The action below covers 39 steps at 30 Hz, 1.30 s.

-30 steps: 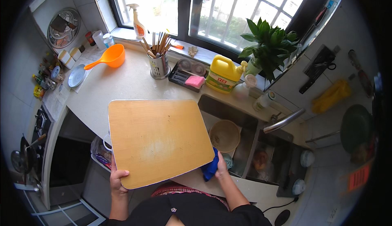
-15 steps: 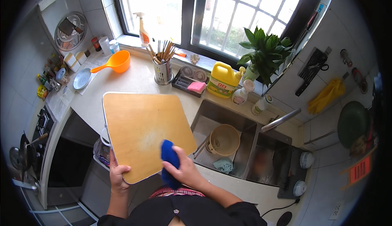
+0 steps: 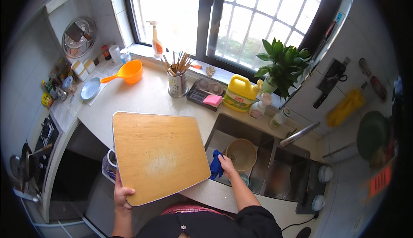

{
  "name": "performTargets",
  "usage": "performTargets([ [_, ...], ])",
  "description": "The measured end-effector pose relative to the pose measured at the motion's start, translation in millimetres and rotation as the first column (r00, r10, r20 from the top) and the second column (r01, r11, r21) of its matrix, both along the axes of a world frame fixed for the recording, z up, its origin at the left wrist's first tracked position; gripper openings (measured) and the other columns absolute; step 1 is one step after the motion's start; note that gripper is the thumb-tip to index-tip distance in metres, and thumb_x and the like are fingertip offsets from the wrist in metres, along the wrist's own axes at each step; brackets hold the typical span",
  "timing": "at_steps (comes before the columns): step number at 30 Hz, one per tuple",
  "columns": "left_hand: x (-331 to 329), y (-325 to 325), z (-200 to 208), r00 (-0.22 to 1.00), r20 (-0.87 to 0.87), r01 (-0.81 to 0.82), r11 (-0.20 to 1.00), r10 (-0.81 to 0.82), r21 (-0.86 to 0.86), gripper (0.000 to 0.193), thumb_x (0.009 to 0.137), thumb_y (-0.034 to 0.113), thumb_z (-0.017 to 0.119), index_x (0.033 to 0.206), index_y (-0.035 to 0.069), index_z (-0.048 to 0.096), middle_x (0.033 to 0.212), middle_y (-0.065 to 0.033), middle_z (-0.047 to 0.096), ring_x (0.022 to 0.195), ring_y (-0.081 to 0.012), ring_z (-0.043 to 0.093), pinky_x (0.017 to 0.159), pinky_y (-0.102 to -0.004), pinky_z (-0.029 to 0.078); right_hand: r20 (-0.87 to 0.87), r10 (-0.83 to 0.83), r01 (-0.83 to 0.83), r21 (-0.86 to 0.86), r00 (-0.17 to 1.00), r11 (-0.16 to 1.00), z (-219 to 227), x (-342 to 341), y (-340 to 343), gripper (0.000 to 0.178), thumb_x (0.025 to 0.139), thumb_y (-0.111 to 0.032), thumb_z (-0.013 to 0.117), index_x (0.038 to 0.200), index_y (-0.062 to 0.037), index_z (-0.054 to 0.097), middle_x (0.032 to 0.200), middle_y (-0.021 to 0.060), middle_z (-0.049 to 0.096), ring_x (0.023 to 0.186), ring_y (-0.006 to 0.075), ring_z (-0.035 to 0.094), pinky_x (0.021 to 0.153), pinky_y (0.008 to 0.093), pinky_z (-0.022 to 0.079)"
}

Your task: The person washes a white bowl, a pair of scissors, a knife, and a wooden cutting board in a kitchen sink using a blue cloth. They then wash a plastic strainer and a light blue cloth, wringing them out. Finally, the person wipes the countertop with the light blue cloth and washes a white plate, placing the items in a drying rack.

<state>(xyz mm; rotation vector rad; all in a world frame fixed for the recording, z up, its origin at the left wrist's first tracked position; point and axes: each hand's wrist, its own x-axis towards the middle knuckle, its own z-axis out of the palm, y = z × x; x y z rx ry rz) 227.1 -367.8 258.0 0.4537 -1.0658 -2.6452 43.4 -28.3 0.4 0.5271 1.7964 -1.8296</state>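
Observation:
A wooden board (image 3: pixel 159 152) with a pale metal-coloured rim and rounded corners is held up in front of me, a whitish worn patch near its middle. My left hand (image 3: pixel 122 191) grips its lower left edge, thumb on the top face and fingers hidden underneath. Over the near left edge of the sink, my right hand (image 3: pixel 226 163) is closed on a bunched dark blue cloth (image 3: pixel 216 165). That cloth sits just beside the board's right edge. Close by in the sink basin are a tan round basin (image 3: pixel 247 152) and a teal rag (image 3: pixel 245 179), partly hidden by my right forearm.
The double steel sink (image 3: pixel 223 124) lies to the right under a faucet (image 3: pixel 300 134). Along the window stand a yellow jug (image 3: pixel 238 96), a chopstick holder (image 3: pixel 177 85), a tray with a pink sponge (image 3: pixel 213 100) and a potted plant (image 3: pixel 284 63). An orange ladle (image 3: pixel 130 71) rests far left.
My right hand has moved the blue cloth off the board's face, rightward to the sink edge. The board appears slightly lower in view, still in my left hand.

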Motion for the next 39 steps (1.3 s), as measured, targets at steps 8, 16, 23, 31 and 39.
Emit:
performTargets([
  [8, -15.8, -28.3, 57.2, 0.888, -0.122, 0.391, 0.869, -0.443, -0.303, 0.080, 0.046, -0.012, 0.059, 0.123, -0.001, 0.041, 0.114, -0.0124, 0.053, 0.108, -0.0249, 0.050, 0.093, -0.0360, 0.038, -0.286, -0.036, -0.132, -0.547, 0.958, 0.827, 123.0, 38.8, 1.3, 0.066, 0.079, -0.027, 0.065, 0.132, -0.0050, 0.032, 0.126, 0.0042, 0.044, 0.118, 0.0170, 0.038, 0.096, 0.0305, 0.033],
  [16, -97.2, 3.8, 119.0, 0.336, -0.211, 0.097, 0.256, -0.918, -0.962, 0.030, 0.061, 0.002, 0.074, 0.089, 0.005, 0.066, 0.088, -0.0133, 0.066, 0.085, -0.0261, 0.065, 0.077, -0.0357, 0.049, -0.126, -0.158, -0.027, -0.857, 0.979, 0.515, 128.8, 62.2, 72.1, 0.023, 0.077, -0.014, 0.062, 0.096, -0.0071, 0.052, 0.097, 0.0050, 0.055, 0.095, 0.0211, 0.053, 0.092, 0.0337, 0.037],
  [23, -125.0, 37.0, 90.1, 0.533, -0.513, -0.231, 0.468, -0.673, -0.853, 0.025, 0.073, 0.029, 0.066, 0.073, 0.006, 0.055, 0.071, -0.0083, 0.063, 0.067, -0.0188, 0.057, 0.066, -0.0290, 0.043, -0.869, -0.316, -0.182, -0.406, 0.382, 0.896, 139.4, 110.4, 124.5, 0.020, 0.078, -0.020, 0.065, 0.084, -0.0096, 0.049, 0.100, 0.0061, 0.053, 0.106, 0.0246, 0.046, 0.096, 0.0380, 0.030],
  [31, -159.6, 39.0, 21.5, 0.261, -0.690, -0.085, 0.696, -0.675, -0.713, 0.039, 0.081, 0.046, 0.052, 0.080, 0.007, 0.051, 0.073, -0.0057, 0.055, 0.072, -0.0137, 0.047, 0.073, -0.0249, 0.036, -1.000, -0.004, 0.292, 0.001, 0.016, 0.956, 240.2, 206.6, 150.2, 0.024, 0.068, -0.015, 0.071, 0.071, -0.0087, 0.048, 0.093, 0.0063, 0.056, 0.102, 0.0242, 0.046, 0.093, 0.0391, 0.031],
  [39, -145.3, 117.8, 24.9, 0.476, -0.790, -0.054, 0.883, -0.387, -0.465, 0.039, 0.081, 0.046, 0.050, 0.083, 0.007, 0.051, 0.076, -0.0056, 0.054, 0.074, -0.0147, 0.047, 0.076, -0.0264, 0.036, -0.995, 0.100, 0.508, 0.073, -0.025, 0.858, 238.4, 262.3, 197.9, 0.017, 0.070, -0.015, 0.068, 0.075, -0.0079, 0.054, 0.091, 0.0055, 0.059, 0.092, 0.0224, 0.049, 0.087, 0.0364, 0.035],
])
